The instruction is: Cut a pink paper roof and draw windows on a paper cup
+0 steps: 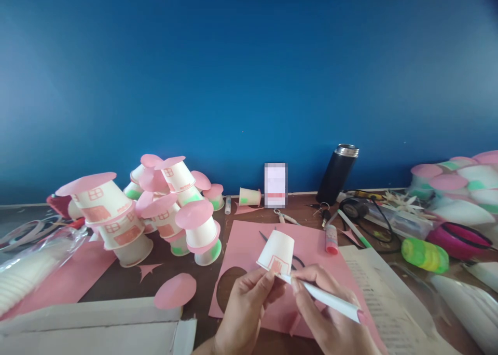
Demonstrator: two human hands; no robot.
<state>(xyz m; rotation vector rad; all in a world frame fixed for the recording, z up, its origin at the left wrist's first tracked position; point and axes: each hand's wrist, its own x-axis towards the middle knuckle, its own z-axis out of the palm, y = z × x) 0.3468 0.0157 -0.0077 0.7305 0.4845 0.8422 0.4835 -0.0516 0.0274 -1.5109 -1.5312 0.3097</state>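
A white paper cup (277, 246), turned upside down and tilted, is pinched near its rim by my left hand (249, 303). A door shape coloured in with red strokes shows on the cup's side. My right hand (330, 313) grips a white marker (330, 299) with a pink end, its tip close to the cup's rim beside my left fingertips. Under both hands lies a sheet of pink paper (241, 241) with a round hole cut in it. Dark scissors (298, 261) on that sheet are partly hidden behind the cup.
Stacked paper cups (120, 230) with pink paper discs stand at left, and more decorated cups (447, 181) at right. A glue stick (331, 239), black bottle (337, 173), pliers (287, 217) and printed sheet (373, 287) lie around the pink paper. Cardboard (97, 326) covers the front left.
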